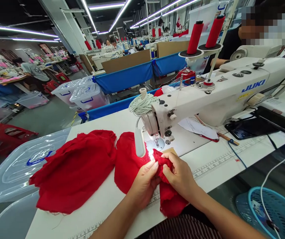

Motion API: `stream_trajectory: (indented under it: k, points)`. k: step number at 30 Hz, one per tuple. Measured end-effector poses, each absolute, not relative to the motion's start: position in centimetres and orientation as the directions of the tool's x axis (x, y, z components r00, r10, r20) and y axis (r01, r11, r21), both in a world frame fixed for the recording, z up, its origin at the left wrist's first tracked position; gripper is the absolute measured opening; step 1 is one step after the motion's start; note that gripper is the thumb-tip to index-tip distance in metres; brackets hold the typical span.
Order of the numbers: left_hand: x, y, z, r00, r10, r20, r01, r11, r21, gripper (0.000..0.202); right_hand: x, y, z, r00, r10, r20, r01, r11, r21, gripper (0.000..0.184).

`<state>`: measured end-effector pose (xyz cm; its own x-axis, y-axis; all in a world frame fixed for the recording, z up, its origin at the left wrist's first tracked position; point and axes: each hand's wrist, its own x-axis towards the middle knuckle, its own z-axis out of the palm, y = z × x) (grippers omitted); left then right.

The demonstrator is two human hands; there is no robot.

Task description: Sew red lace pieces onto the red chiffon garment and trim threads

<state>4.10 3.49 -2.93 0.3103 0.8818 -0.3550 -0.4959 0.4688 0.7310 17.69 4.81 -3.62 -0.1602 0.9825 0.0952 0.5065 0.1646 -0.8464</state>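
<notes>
Sewing table [207, 166] — hands [144, 181] pinching red fabric [168, 196]

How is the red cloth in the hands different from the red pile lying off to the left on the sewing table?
The red cloth in the hands is pinched by the left hand and right hand near the needle, and drapes over the table edge. The red pile lies loose, untouched, wholly on the sewing table. The pile looks bigger and more spread out. Both are the same bright red, crinkled fabric.
</notes>
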Motion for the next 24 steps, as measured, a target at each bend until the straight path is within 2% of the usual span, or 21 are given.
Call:
stream_trajectory:
  k: [5,8,10,13,15,17,19,21,23,24]
  points:
    - [4.0,3.5,-3.5,0.294,0.889,-0.35,-0.582,0.458,0.672,0.015,19.2,4.7,-4.1,-0.172,0.979,0.111,0.439,0.177,-0.881,0.03]
    - [3.7,3.7,-3.4,0.273,0.896,-0.351,-0.613,0.443,0.654,0.013,21.3,4.1,-4.4,-0.096,0.986,0.139,0.52,0.169,-0.837,0.023]
    - [3.6,3.8,-3.3,0.273,0.894,-0.355,-0.619,0.446,0.646,0.01,22.6,3.2,-4.5,-0.096,0.978,0.185,0.65,0.202,-0.733,0.015]
    - [3.7,3.9,-3.1,0.3,0.884,-0.358,-0.594,0.467,0.655,0.009,23.6,1.5,-4.9,-0.186,0.953,0.239,0.816,0.285,-0.503,0.016]
    - [3.8,3.9,-2.9,0.311,0.883,-0.353,-0.574,0.47,0.671,0.008,23.6,0.5,-5.2,-0.246,0.933,0.263,0.864,0.334,-0.378,0.016]
    - [3.8,4.0,-2.5,0.305,0.883,-0.358,-0.558,0.47,0.684,0.007,23.6,0.0,-5.5,-0.292,0.921,0.258,0.866,0.369,-0.337,0.008]
    - [3.7,3.8,-1.7,0.276,0.881,-0.385,-0.547,0.473,0.69,0.006,23.8,0.3,-5.4,-0.278,0.932,0.232,0.832,0.354,-0.427,0.007]
    - [3.5,3.2,-0.6,0.229,0.877,-0.422,-0.545,0.475,0.691,0.007,24.0,1.2,-4.8,-0.209,0.96,0.186,0.712,0.28,-0.643,0.01]
    - [3.1,1.8,0.7,0.17,0.877,-0.45,-0.544,0.464,0.699,0.008,24.1,2.2,-4.0,-0.135,0.984,0.115,0.448,0.164,-0.879,0.012]
    - [2.8,0.9,1.3,0.139,0.873,-0.468,-0.533,0.464,0.708,0.009,23.9,2.7,-3.6,-0.11,0.991,0.071,0.272,0.099,-0.957,0.013]
